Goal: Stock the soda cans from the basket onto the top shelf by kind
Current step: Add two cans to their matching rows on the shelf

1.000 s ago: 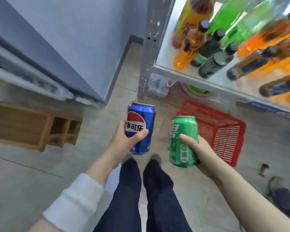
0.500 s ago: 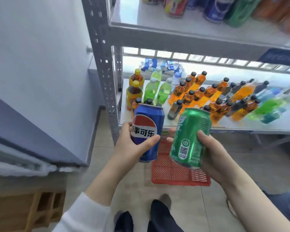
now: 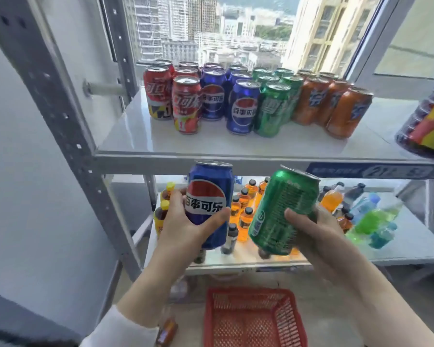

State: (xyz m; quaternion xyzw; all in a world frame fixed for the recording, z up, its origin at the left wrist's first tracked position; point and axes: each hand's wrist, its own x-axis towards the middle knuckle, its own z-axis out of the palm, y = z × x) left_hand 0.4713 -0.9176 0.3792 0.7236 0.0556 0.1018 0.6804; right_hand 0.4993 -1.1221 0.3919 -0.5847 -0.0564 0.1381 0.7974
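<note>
The left hand (image 3: 183, 229) grips a blue can (image 3: 209, 194), the right hand (image 3: 316, 236) a tilted green can (image 3: 283, 211), both under the top shelf (image 3: 135, 136). Sorted cans (image 3: 241, 108) stand at 12 o'clock, basket (image 3: 253, 319) at 6.

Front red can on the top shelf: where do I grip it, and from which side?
Probably its top rim, coming from above and in front. The front red can stands upright with open top shelf before it, but a blue can crowds its right and another red can its back-left, leaving little room down the sides.
</note>
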